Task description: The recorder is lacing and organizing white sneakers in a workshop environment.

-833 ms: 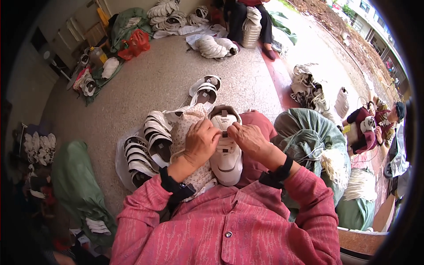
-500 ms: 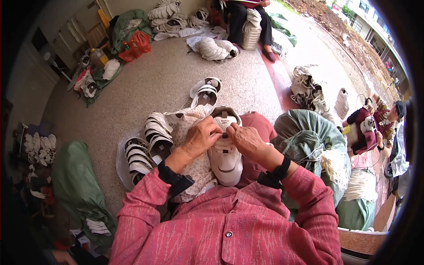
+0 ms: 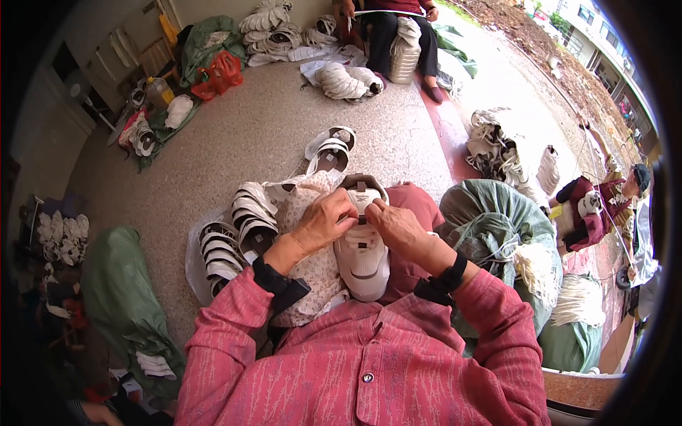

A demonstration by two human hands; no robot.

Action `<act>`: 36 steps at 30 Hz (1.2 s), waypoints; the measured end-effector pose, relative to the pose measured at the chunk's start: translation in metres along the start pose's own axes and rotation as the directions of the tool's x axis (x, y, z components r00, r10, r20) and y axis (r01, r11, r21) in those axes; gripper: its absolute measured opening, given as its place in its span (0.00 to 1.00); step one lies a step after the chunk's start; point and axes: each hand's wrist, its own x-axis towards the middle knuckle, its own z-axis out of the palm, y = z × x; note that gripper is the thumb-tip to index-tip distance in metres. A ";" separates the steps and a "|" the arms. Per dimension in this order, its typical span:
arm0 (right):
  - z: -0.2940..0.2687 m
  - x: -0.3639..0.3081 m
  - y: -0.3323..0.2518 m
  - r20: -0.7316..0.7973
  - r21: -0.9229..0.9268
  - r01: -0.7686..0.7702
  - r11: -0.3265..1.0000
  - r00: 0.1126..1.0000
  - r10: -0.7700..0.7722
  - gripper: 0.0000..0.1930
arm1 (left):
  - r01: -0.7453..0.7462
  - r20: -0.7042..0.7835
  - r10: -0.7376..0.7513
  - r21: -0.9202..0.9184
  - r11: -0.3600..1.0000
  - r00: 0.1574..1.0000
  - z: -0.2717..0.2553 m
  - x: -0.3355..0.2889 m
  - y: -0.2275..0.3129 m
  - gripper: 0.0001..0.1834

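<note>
A white and beige sneaker (image 3: 364, 266) lies on my lap, its toe toward me and its brown-lined collar away from me. My left hand (image 3: 323, 224) is closed, fingertips pinched at the left of the tongue, by the upper eyelets. From the other side my right hand (image 3: 398, 224) bends its fingers into a pinch over the same spot. The fingertips almost meet; whatever is between them is too small and hidden to make out. A patterned cloth (image 3: 309, 263) covers my left thigh.
Nested white shoe uppers (image 3: 252, 213) stand left of my lap, and two more shoes (image 3: 332, 149) lie ahead. At right is a green sack (image 3: 490, 220) with white laces (image 3: 538, 270) on it. Another green sack (image 3: 124, 291) stands left. Two people sit ahead and at right.
My hands stay pinched at the sneaker's tongue with hardly any shift. At the right, the other person has raised an arm with a long strand; the person ahead has moved their hands.
</note>
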 end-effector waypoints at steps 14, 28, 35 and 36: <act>-0.037 -0.022 0.037 -0.141 -0.262 0.042 0.964 0.987 -0.082 0.12 | -0.040 -0.031 0.041 0.020 0.999 0.999 -0.036 -0.013 0.004 0.05; -0.065 -0.183 0.158 -0.496 0.123 -0.790 0.601 0.476 0.726 0.09 | 0.670 -0.776 -0.245 0.286 0.685 0.582 -0.185 -0.174 -0.027 0.03; -0.048 -0.096 0.024 0.316 0.744 -0.595 0.304 0.714 0.625 0.10 | 0.472 -0.394 -0.458 -0.067 0.879 0.797 -0.088 -0.102 -0.010 0.09; -0.048 -0.086 0.015 0.378 0.778 -0.583 0.234 0.731 0.568 0.11 | 0.397 -0.354 -0.385 -0.042 0.917 0.852 -0.076 -0.085 -0.003 0.09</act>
